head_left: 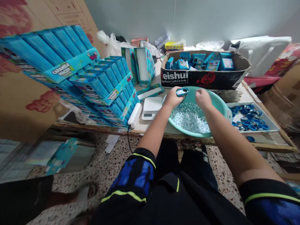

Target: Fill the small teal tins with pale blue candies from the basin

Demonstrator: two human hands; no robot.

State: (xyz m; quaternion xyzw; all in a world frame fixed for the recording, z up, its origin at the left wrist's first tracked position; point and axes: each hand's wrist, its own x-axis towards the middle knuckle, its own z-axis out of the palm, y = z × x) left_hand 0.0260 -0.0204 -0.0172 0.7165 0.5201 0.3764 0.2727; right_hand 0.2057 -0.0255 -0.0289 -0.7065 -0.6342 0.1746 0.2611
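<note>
My left hand [172, 98] is closed round a small blue candy box [182, 91], whose top end with a dark round spot faces up. It is above the left side of a turquoise plastic basin [220, 100]. Many small white and pale blue candies [188, 117] cover the bottom of the basin. Over its far middle part, my right hand [202, 98] has its fingers curled together. What lies inside those fingers, if anything, is hidden.
Stacked blue display boxes [114, 90] stand at the left, beside a white power strip [135, 115] and a small white scale [151, 108]. Behind the basin is a black carton [199, 78] of blue boxes. A white tray [273, 125] holds blue caps. Another person's leg [62, 200] shows at lower left.
</note>
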